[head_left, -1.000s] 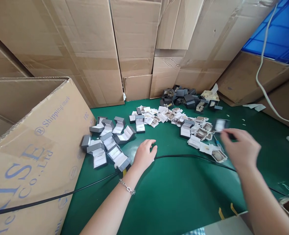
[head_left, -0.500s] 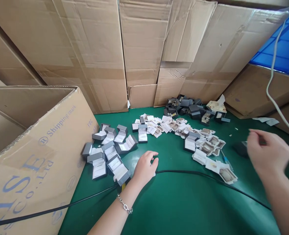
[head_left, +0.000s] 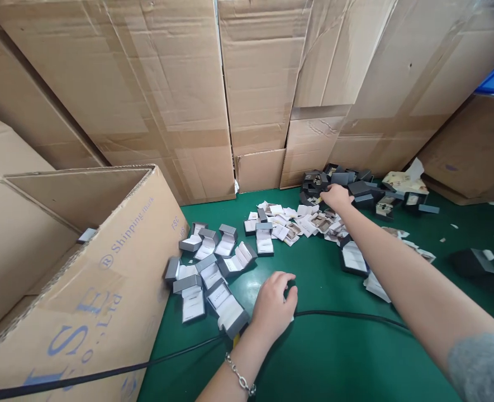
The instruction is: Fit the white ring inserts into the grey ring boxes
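My left hand (head_left: pixel 275 304) rests low over the green table, fingers curled and thumb apart, with nothing visible in its grasp. Just left of it lie several grey hinged jewellery boxes (head_left: pixel 230 312) with white linings, lids raised. My right hand (head_left: pixel 337 196) reaches to the back, down among a heap of dark small boxes (head_left: pixel 358 187). Its fingertips are at the boxes at the heap's left end and are partly hidden, so a grip cannot be made out. Nearer than the heap are loose white box inserts (head_left: pixel 291 229) and another open grey box (head_left: pixel 354 258) beneath the forearm.
A large open carton (head_left: pixel 146 245) stands at the left. Cardboard panels (head_left: pixel 259 84) wall off the back. A black cable (head_left: pixel 347 314) crosses the green tabletop (head_left: pixel 335 363). A patterned tissue box (head_left: pixel 404 181) sits at the back right, and a dark box (head_left: pixel 477 265) lies at the right.
My right hand has moved from the right side, in and away from me, to the dark heap. My left hand keeps its place and pose. The view has turned slightly left.
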`<state>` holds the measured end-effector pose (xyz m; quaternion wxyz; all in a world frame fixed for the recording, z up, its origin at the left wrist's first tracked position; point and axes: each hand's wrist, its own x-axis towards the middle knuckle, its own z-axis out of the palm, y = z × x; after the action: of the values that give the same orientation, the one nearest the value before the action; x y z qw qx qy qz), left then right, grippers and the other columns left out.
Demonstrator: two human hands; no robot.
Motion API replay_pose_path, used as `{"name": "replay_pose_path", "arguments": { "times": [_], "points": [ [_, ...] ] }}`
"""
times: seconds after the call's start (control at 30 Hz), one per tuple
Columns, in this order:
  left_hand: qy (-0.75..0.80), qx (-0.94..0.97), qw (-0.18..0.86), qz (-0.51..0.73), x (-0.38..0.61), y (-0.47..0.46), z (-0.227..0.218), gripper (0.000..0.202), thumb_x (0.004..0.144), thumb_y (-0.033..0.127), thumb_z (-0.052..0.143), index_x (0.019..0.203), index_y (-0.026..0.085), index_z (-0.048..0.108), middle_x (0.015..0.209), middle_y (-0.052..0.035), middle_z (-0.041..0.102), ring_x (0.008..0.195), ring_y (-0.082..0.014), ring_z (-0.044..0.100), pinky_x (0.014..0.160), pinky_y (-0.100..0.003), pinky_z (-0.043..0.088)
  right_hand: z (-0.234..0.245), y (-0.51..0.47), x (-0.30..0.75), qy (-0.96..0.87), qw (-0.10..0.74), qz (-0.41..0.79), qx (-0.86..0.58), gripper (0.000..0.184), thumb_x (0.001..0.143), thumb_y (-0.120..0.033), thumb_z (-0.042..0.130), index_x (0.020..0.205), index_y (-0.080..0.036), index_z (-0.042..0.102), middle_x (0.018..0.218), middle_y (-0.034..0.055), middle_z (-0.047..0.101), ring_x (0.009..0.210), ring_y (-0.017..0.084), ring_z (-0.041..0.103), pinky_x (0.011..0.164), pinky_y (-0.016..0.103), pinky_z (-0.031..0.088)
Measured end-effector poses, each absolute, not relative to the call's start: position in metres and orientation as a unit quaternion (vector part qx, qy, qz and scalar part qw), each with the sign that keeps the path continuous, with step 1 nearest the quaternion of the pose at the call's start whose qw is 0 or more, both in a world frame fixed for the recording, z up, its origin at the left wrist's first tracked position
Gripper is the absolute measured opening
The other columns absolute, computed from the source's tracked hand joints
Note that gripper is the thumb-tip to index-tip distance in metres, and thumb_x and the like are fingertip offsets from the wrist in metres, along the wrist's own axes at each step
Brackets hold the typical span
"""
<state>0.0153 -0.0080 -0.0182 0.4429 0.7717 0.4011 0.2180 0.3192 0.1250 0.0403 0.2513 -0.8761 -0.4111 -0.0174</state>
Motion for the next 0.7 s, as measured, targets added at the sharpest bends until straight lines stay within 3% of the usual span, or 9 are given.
{"name": "replay_pose_path", "arguments": {
  "times": [0.13,0.27,0.37,0.43,0.57,0.7],
  "points": [
    [0.405,0.737,0.475,0.259,0.015,-0.008,-0.02,0.034,0.084,0.032,0.041,0.113,0.024,0.055,0.112,-0.0068,0.059,0.087,-0.0151,0.059,0.081,-0.032,0.049,0.076,0.113,0.314,-0.401,0.267,-0.049,-0.875,0.045,0.073,-0.024,0.053,0.116,-0.014,0.057,0.108,0.0164,0.063,0.102,0.029,0.057,0.086,0.043,0.04],
    [0.45,0.618,0.542,0.348,0.017,-0.003,-0.018,0.043,0.083,0.036,0.045,0.123,0.021,0.046,0.116,-0.0097,0.054,0.081,-0.0116,0.057,0.073,-0.027,0.049,0.102,0.068,0.263,-0.51,0.369,-0.139,-0.764,0.037,0.074,-0.021,0.048,0.108,-0.016,0.062,0.103,0.0094,0.065,0.098,0.024,0.058,0.089,0.036,0.042],
    [0.434,0.431,0.685,0.397,0.018,0.003,-0.015,0.052,0.084,0.046,0.038,0.129,0.02,0.036,0.118,-0.011,0.053,0.078,-0.0105,0.06,0.066,-0.023,0.049,0.077,0.029,0.198,-0.56,0.434,-0.072,-0.702,0.034,0.074,-0.018,0.044,0.103,-0.018,0.062,0.1,0.006,0.066,0.092,0.02,0.059,0.085,0.03,0.045],
    [0.395,0.339,0.756,0.398,0.018,0.004,-0.013,0.053,0.085,0.052,0.029,0.125,0.018,0.04,0.106,-0.0099,0.058,0.072,-0.0112,0.06,0.062,-0.024,0.048,0.046,0.008,0.159,-0.62,0.421,0.006,-0.662,0.03,0.073,-0.016,0.042,0.092,-0.019,0.065,0.094,0.0049,0.066,0.089,0.018,0.06,0.083,0.028,0.046],
    [0.364,0.351,0.736,0.451,0.018,0.001,-0.015,0.041,0.077,0.049,0.054,0.097,0.014,0.055,0.091,-0.0054,0.062,0.079,-0.012,0.059,0.069,-0.021,0.048,-0.001,-0.016,0.121,-0.655,0.441,0.103,-0.604,0.031,0.078,-0.017,0.042,0.101,-0.02,0.062,0.101,0.0043,0.064,0.095,0.017,0.059,0.085,0.028,0.046],
    [0.361,0.346,0.74,0.45,0.018,-0.001,-0.014,0.047,0.072,0.054,0.059,0.098,0.015,0.054,0.084,-0.0033,0.062,0.071,-0.0107,0.059,0.064,-0.021,0.047,-0.015,-0.016,0.137,-0.621,0.495,0.141,-0.591,0.039,0.081,-0.032,0.047,0.117,-0.019,0.055,0.11,0.0067,0.061,0.092,0.018,0.058,0.08,0.03,0.047]
  ]
}}
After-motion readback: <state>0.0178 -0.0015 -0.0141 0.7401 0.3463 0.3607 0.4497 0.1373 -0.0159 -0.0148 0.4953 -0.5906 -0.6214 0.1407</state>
